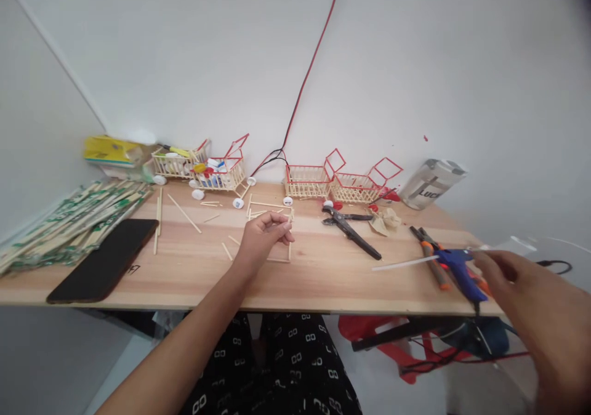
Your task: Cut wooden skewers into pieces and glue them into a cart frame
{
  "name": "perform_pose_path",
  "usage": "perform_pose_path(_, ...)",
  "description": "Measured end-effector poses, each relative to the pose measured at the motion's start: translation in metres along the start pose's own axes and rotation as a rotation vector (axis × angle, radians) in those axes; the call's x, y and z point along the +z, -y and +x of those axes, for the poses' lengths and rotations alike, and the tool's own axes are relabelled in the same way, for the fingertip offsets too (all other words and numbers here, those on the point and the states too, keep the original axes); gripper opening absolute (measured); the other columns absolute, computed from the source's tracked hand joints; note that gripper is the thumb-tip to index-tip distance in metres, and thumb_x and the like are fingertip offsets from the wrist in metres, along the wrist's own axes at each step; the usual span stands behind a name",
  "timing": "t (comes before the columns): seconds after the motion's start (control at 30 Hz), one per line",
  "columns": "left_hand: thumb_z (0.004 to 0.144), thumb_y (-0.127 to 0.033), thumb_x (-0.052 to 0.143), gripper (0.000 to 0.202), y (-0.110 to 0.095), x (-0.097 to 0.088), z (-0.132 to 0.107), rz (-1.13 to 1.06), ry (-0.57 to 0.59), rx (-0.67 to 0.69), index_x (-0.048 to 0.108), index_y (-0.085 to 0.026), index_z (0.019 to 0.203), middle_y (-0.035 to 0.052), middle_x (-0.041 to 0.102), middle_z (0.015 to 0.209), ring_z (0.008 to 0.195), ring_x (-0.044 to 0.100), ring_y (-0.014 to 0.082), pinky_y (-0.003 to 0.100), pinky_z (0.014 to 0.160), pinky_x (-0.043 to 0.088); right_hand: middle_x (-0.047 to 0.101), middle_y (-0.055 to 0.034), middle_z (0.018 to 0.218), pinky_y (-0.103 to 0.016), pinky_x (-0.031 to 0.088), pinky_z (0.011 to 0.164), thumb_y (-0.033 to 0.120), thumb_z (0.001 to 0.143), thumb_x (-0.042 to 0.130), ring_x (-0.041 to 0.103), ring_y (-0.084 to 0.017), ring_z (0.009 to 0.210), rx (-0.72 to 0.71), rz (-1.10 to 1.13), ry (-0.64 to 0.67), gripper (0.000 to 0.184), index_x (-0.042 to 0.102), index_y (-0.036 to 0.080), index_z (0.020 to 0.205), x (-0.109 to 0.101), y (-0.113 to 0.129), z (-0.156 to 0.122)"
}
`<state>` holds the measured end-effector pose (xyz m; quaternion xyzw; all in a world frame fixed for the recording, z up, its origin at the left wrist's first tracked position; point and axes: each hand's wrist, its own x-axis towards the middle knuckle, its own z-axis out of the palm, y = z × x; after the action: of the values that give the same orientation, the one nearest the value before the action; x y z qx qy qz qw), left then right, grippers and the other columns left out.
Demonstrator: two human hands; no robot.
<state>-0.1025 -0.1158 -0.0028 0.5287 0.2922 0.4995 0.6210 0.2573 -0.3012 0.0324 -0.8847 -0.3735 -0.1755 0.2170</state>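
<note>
My left hand (263,237) rests on the wooden table (194,279) near its middle, fingers curled in a pinch on a thin wooden stick frame (282,258) that lies flat there. My right hand (530,304) is low at the right, blurred, fingers reaching toward the blue glue gun (457,266) lying at the table's right edge, just short of it. A white glue stick (401,263) pokes out of the gun to the left.
Black pliers (351,230) lie right of centre. Small stick carts with red frames (341,184) line the back wall, another cart (217,172) holds bottle caps. A black phone (104,260) and packets of sticks (69,221) lie left. A silver can (431,184) lies back right. Loose sticks (184,213) are scattered about.
</note>
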Motion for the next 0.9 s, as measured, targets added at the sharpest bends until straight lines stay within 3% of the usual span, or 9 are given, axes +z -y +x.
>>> perform_pose_path(0.1, 0.066, -0.031, 0.078, 0.029, 0.002, 0.002, -0.002, -0.141, 0.032, -0.078, 0.060, -0.014, 0.080, -0.0002, 0.066, 0.062, 0.058, 0.062, 0.0107, 0.023, 0.061, 0.050, 0.073, -0.0097, 0.090, -0.041, 0.047, 0.066, 0.051, 0.077, 0.053, 0.065, -0.027, 0.074, -0.179, 0.398, 0.085, 0.032, 0.072, 0.027, 0.087, -0.003, 0.078, -0.023)
perform_pose_path(0.2, 0.063, -0.031, 0.081, 0.031, 0.002, 0.005, -0.008, -0.227, 0.063, -0.156, 0.061, -0.013, 0.080, 0.0004, 0.067, 0.067, 0.061, 0.063, 0.0097, 0.022, 0.063, 0.051, 0.073, -0.0064, 0.090, -0.036, 0.049, 0.073, 0.044, 0.083, 0.054, 0.066, -0.023, 0.084, -0.468, 0.751, 0.253, 0.027, 0.073, 0.025, 0.086, 0.015, 0.154, -0.049)
perform_pose_path(0.33, 0.065, -0.028, 0.081, 0.030, 0.001, 0.005, -0.018, -0.314, 0.057, -0.202, 0.061, -0.013, 0.082, -0.0003, 0.067, 0.070, 0.061, 0.062, 0.0069, 0.018, 0.062, 0.049, 0.070, -0.0071, 0.101, -0.031, 0.049, 0.073, 0.033, 0.089, 0.051, 0.063, -0.020, 0.093, -0.575, 1.006, 0.403, 0.024, 0.072, 0.024, 0.099, 0.045, 0.214, -0.072)
perform_pose_path(0.47, 0.066, -0.025, 0.081, 0.032, 0.003, 0.004, -0.023, -0.385, 0.051, -0.199, 0.054, -0.016, 0.081, -0.0020, 0.066, 0.068, 0.059, 0.061, 0.0059, 0.016, 0.059, 0.047, 0.068, -0.0071, 0.099, -0.030, 0.049, 0.075, 0.032, 0.088, 0.054, 0.062, -0.020, 0.093, -0.566, 1.151, 0.513, 0.020, 0.070, 0.022, 0.095, 0.062, 0.233, -0.077)
perform_pose_path(0.67, 0.064, -0.029, 0.081, 0.037, 0.007, 0.010, -0.025, -0.313, 0.034, -0.212, 0.049, -0.017, 0.078, -0.0014, 0.065, 0.062, 0.058, 0.061, 0.0088, 0.018, 0.059, 0.047, 0.064, -0.0026, 0.080, -0.029, 0.047, 0.070, 0.037, 0.084, 0.057, 0.058, -0.017, 0.077, -0.474, 1.261, 0.712, 0.019, 0.060, 0.020, 0.077, 0.073, 0.232, -0.077)
perform_pose_path(0.73, 0.065, -0.030, 0.079, 0.035, 0.005, 0.008, -0.023, -0.220, 0.056, -0.212, 0.051, -0.017, 0.081, -0.0008, 0.065, 0.063, 0.057, 0.061, 0.0097, 0.020, 0.058, 0.047, 0.061, -0.0006, 0.076, -0.027, 0.045, 0.067, 0.038, 0.084, 0.057, 0.056, -0.015, 0.072, -0.441, 1.289, 0.730, 0.019, 0.058, 0.020, 0.076, 0.075, 0.231, -0.075)
perform_pose_path(0.83, 0.065, -0.030, 0.075, 0.031, -0.003, -0.009, -0.009, 0.046, 0.031, -0.173, 0.055, -0.017, 0.086, -0.0004, 0.065, 0.066, 0.051, 0.056, 0.0102, 0.021, 0.048, 0.041, 0.061, -0.0007, 0.078, -0.026, 0.043, 0.064, 0.040, 0.084, 0.056, 0.053, -0.013, 0.067, -0.390, 1.305, 0.656, 0.021, 0.056, 0.020, 0.076, 0.079, 0.231, -0.065)
perform_pose_path(0.9, 0.070, -0.029, 0.067, 0.021, -0.009, -0.026, 0.004, 0.294, -0.120, -0.026, 0.058, -0.017, 0.085, -0.0005, 0.063, 0.068, 0.048, 0.051, 0.0094, 0.021, 0.046, 0.036, 0.063, -0.0021, 0.079, -0.026, 0.042, 0.062, 0.041, 0.084, 0.055, 0.053, -0.013, 0.066, -0.359, 1.308, 0.596, 0.023, 0.056, 0.020, 0.077, 0.082, 0.232, -0.056)
